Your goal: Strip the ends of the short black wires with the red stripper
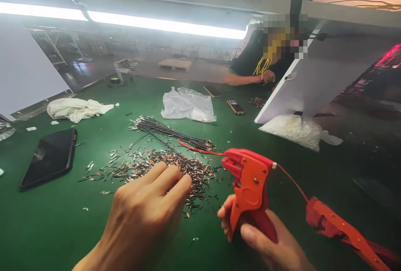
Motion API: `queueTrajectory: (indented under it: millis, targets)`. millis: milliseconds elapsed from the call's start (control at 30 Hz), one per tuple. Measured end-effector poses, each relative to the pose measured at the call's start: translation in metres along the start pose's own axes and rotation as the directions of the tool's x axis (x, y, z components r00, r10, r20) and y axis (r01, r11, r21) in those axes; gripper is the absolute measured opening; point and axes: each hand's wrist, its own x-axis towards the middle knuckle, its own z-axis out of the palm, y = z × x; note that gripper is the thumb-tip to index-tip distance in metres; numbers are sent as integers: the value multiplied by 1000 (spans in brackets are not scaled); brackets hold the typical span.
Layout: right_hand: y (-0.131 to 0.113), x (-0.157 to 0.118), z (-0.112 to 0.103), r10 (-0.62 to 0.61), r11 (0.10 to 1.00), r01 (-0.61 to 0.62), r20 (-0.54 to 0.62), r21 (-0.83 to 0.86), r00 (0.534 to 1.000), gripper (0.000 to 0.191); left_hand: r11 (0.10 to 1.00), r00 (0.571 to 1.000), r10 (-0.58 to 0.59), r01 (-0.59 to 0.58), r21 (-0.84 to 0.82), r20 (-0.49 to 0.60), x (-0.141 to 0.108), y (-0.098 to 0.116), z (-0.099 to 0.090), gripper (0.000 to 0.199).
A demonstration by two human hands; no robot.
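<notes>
My right hand (pixel 266 241) is wrapped round the handles of a red-and-orange wire stripper (pixel 250 179), whose jaws face left. Over a heap of short wire offcuts (pixel 194 175), my left hand (pixel 150 204) is closed with its fingers curled down; the fingertips are hidden, so what they hold cannot be made out. Just beyond the heap lies a bundle of black wires (pixel 172 132) with silvery ends at the left and bare copper ends at the right. A red strip (pixel 200 150) runs from beside the bundle to the stripper's jaws.
A second wire stripper (pixel 347 229) lies at the lower right. On the green table (pixel 40 221) are a black phone (pixel 50 158), a white cloth (pixel 77 109), a clear plastic bag (pixel 188 104) and a filled bag (pixel 291 131). Across the table sits a person (pixel 247 60) by a white panel (pixel 313 70).
</notes>
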Motion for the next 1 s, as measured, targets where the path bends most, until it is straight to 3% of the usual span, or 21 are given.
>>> queueTrajectory:
  millis: [67, 133, 333, 467, 733, 1000]
  targets:
    - [-3, 4, 2, -69, 998, 66, -173, -23, 983, 31, 999, 999, 34, -34, -31, -12, -1, 4, 3, 22]
    - [-7, 9, 4, -143, 988, 152, -247, 16, 958, 26, 996, 997, 77, -78, -52, -12, -3, 9, 6, 19]
    - [-12, 14, 13, -155, 967, 205, -290, 152, 944, 24, 982, 983, 186, -186, -40, -8, -5, 25, 19, 28]
    - [-11, 12, 18, -142, 974, 179, -243, 138, 960, 21, 975, 976, 220, -220, -35, -13, -4, 31, 23, 33]
    - [-11, 14, 21, -149, 975, 104, -234, -194, 961, 10, 963, 975, 218, -208, -169, 43, -9, 32, 26, 30]
    - [3, 18, 19, -350, 828, 216, -177, -518, 920, 15, 957, 957, 242, -208, -202, 162, -8, 34, 28, 31]
